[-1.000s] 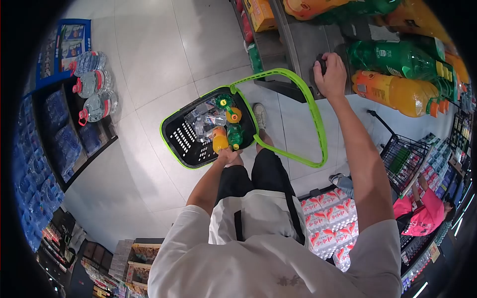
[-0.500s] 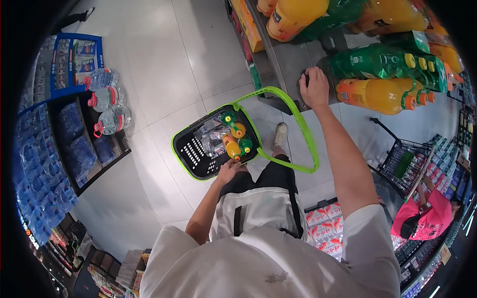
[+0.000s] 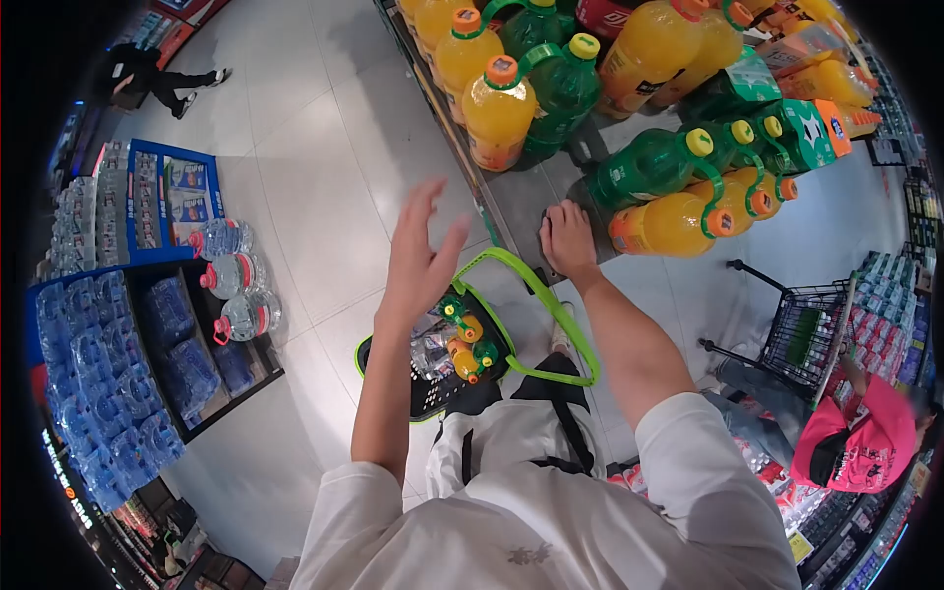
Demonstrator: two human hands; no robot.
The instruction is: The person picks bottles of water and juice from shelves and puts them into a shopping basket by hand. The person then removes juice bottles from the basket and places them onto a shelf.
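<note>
My left hand is raised above the basket, fingers spread and holding nothing. Below it, the black shopping basket with a green rim and handle stands on the floor, partly covered by my forearm. Inside it are orange-juice bottles, green soda bottles and clear packages. My right hand rests on the grey display shelf, fingers slightly bent over its surface. Just beyond it lie orange-juice bottles and green soda bottles joined by carry handles.
More orange bottles stand along the shelf's far side. Large water jugs and a stack of water packs are at left. A shopping cart and a person in a pink top are at right; another person walks at upper left.
My left hand has left the basket's rim and risen forward, opening. The view has shifted, bringing more upright bottles into sight. My right hand stays on the shelf.
</note>
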